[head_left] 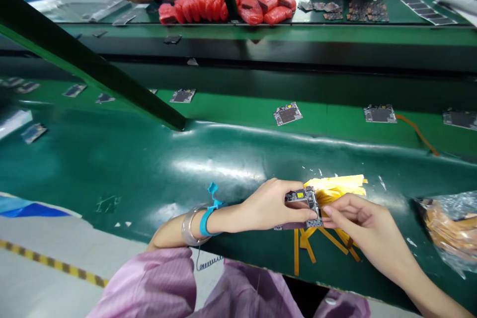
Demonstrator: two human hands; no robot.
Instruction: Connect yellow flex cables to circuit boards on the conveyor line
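My left hand holds a dark circuit board with a yellow sticker, gripping it from the left between thumb and fingers. At the board's right edge, my right hand has thumb and forefinger pinched together; whatever is between them is too small to make out. Beneath and behind both hands lies a loose pile of yellow-orange flat strips, some fanning out toward the bench's front edge. A blue wrist strap and a clear bangle circle my left wrist.
Beyond the green bench, a belt carries several boards, one with an orange strip attached. A plastic bag of orange strips lies right. A green post slants across the left. Co-workers sit opposite near red bubble-wrapped packs.
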